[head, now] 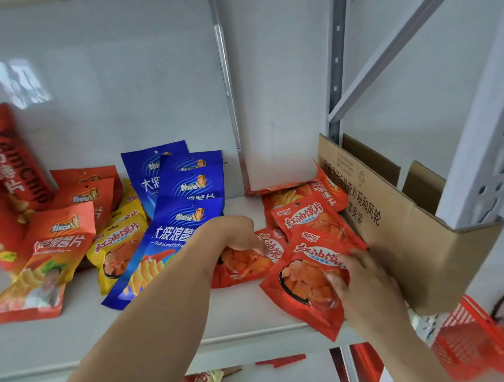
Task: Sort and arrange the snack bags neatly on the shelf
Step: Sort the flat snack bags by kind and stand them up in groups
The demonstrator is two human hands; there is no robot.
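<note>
Three red snack bags lie overlapped at the right end of the shelf, against a cardboard box at the shelf's right edge; more red, yellow and blue bags lean toward the back left. Right hand: fingers spread flat on the nearest red bag, near the front edge, pressing, not clamped. Left hand: reaches over the middle red bag; fingers partly hidden, grip cannot be told. Judgement: bags light, air-puffed, glossy film, so slippery and crushable; contents brittle. Best taken by pinching the flat sealed top edge or both side seams, not squeezing the middle
</note>
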